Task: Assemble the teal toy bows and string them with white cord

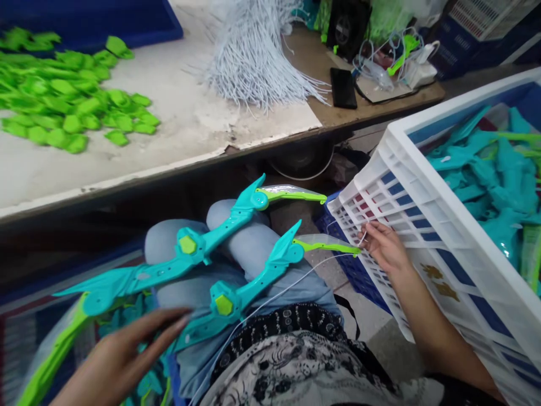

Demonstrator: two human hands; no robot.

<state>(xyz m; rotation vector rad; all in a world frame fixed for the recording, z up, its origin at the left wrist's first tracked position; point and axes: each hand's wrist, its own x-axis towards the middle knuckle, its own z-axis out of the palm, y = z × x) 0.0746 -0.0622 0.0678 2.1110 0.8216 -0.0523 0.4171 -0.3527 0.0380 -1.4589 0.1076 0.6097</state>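
Two toy bows lie across my lap, turquoise with lime green ends: a farther toy bow (164,270) and a nearer toy bow (262,282). My right hand (382,245) pinches a thin white string (291,280) beside the nearer bow's green right tip. From that tip the string runs slackly back toward my waist. At lower left, my left hand (122,355) reaches over the nearer bow's left limb with fingers stretched and thumb apart. Its fingertips are at the turquoise part; whether they press on it is unclear. The hand hides that bow's left end.
A worktable (169,135) ahead carries a pile of green plastic parts (80,101), a bundle of white strings (257,62) and a black phone (343,88). A white crate (406,163) with turquoise pieces stands at right. More turquoise parts (150,383) lie below my left hand.
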